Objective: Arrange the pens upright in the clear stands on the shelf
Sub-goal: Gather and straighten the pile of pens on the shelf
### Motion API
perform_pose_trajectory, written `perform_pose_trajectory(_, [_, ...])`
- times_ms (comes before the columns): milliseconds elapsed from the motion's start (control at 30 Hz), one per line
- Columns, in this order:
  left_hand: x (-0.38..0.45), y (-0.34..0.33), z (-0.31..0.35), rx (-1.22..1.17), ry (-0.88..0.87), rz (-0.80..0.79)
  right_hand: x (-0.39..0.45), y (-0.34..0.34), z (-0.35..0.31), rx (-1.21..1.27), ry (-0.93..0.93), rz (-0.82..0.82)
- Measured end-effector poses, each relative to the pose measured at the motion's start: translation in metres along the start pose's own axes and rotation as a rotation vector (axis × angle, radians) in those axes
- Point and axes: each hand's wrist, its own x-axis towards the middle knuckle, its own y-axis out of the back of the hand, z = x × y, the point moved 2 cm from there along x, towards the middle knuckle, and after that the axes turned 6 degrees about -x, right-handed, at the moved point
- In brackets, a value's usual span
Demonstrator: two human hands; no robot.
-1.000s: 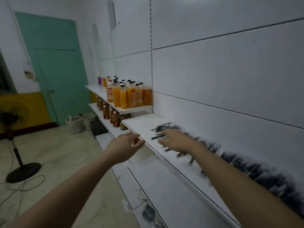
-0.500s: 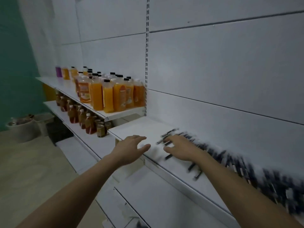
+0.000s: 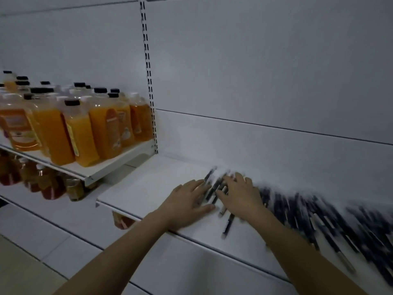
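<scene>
We see a flat white metal shelf (image 3: 148, 188) fixed to a white panelled back wall (image 3: 265, 71), and we place everything else against that shelf. A long heap of dark, slim pens (image 3: 308, 213) lies flat on it, running from about its middle off toward its right end, close to the back wall; most of the heap is blurred, so we cannot count the pens or make out their caps. A few pens lie loose at the left end of the heap, and one dark pen (image 3: 228, 224) points toward the shelf's front edge.

Our left hand (image 3: 187, 203) lies palm down on the shelf, fingers straight and spread, the fingertips touching the leftmost pens; it grasps nothing. Our right hand (image 3: 240, 194) lies palm down on top of the heap's left end, fingers spread and slightly bent over the pens; it presses on them, and we cannot tell whether any pen is pinched beneath it. The two hands sit just beside each other, with several pens showing between them.

Left of the shelf and a little higher, a second white shelf carries clear plastic bottles of orange liquid (image 3: 85, 128) with black caps. Below that, darker reddish bottles (image 3: 49, 186) stand in a row. A slotted upright rail (image 3: 148, 81) rises from the shelf's back left corner.
</scene>
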Motion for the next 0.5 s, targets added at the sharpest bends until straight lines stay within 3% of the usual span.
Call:
perform_pose_trajectory(167, [0.048,-0.010,-0.017,0.037,-0.149,-0.093,0.042,-0.014,0.003,0.019,-0.023,-0.071])
perform_pose_trajectory(267, [0.083,-0.013,-0.025,-0.017,-0.187,-0.117,0.067,-0.020,0.006,0.175,0.057,-0.111])
perform_pose_trajectory(367, [0.101,-0.013,-0.026,-0.178,-0.304,-0.041,0.073,-0.018,0.014,0.367,0.077,-0.108])
perform_pose_trajectory(500, [0.104,-0.011,-0.043,-0.352,-0.238,-0.090,0.063,-0.007,0.027,0.417,0.042,-0.057])
